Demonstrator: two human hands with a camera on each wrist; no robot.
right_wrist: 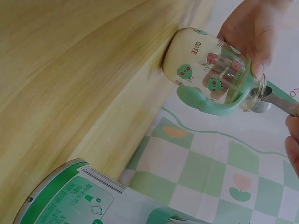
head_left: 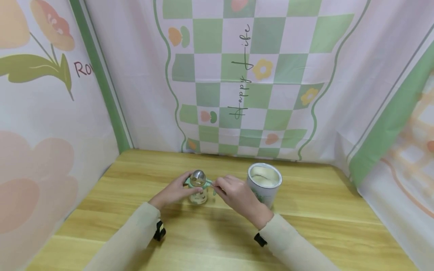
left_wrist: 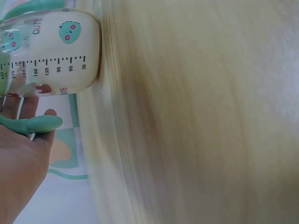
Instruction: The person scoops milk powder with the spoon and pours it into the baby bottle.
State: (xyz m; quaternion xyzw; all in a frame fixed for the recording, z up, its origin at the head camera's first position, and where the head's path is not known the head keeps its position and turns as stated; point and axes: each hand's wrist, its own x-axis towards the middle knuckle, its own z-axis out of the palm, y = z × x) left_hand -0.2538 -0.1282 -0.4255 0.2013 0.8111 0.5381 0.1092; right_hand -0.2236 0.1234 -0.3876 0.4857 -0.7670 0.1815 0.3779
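A clear baby bottle (head_left: 199,198) with a green two-handled collar and printed cartoon figures stands upright on the table. My left hand (head_left: 173,193) grips it near the collar, thumb in front. In the left wrist view, pale contents show inside the bottle (left_wrist: 51,53), beside a millilitre scale. My right hand (head_left: 240,196) pinches the handle of a metal spoon (head_left: 198,176), whose rounded bowl is at the open bottle mouth. The right wrist view shows the spoon (right_wrist: 283,101) against the rim; how far it reaches in is hidden.
An open tin (head_left: 271,195) with pale powder (head_left: 266,177) inside stands right of the bottle, close behind my right hand. The wooden table (head_left: 305,226) is bounded by a checked curtain (head_left: 234,94) at the back and printed curtains at both sides.
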